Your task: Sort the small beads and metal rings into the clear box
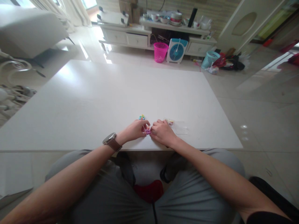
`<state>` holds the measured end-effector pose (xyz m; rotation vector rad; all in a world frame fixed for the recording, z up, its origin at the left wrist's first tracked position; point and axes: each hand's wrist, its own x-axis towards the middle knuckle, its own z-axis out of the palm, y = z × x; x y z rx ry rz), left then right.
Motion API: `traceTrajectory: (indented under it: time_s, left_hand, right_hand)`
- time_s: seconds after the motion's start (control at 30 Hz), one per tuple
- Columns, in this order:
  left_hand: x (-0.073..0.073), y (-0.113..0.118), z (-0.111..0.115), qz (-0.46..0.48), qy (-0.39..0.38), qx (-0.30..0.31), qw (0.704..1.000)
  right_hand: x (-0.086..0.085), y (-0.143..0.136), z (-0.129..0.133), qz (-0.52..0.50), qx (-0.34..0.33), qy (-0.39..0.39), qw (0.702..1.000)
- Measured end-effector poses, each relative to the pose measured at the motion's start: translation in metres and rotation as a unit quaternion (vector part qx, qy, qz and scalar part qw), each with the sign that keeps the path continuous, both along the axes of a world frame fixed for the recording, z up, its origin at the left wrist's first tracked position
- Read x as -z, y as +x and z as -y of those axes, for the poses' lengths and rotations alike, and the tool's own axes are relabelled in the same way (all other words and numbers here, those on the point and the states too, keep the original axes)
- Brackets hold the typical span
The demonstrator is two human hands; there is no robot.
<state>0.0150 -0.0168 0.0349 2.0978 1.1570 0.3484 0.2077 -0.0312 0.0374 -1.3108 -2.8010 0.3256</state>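
Observation:
Small purple and orange pieces (147,131) are bunched between my hands near the table's front edge; their exact kind is too small to make out. My left hand (136,129), with a watch (109,139) on its wrist, curls its fingers and thumb round these pieces from the left. From the right, my right hand (162,132) touches the bunch with its fingers bent together, and whatever it pinches is hidden. Just beyond my left hand lies a little cluster of yellow, blue and orange pieces (141,117). A clear plastic case (181,128) with a printed label (171,123) sits beside my right hand.
The white table (116,93) spans the view, its front edge close to my lap. Past its far edge stand a pink basket (160,53), a blue fan (177,51) and a light blue basket (210,59), before a low cabinet (137,39) bearing bowls.

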Motion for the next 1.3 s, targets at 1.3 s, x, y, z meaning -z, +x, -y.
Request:
traceTrajectory:
  time_s: [1.3]
  left_hand:
    - [0.002,0.004,0.001,-0.020,0.023,-0.010,0.999]
  right_hand:
    - [0.009,-0.006,-0.013,-0.107,0.057,-0.079,0.990]
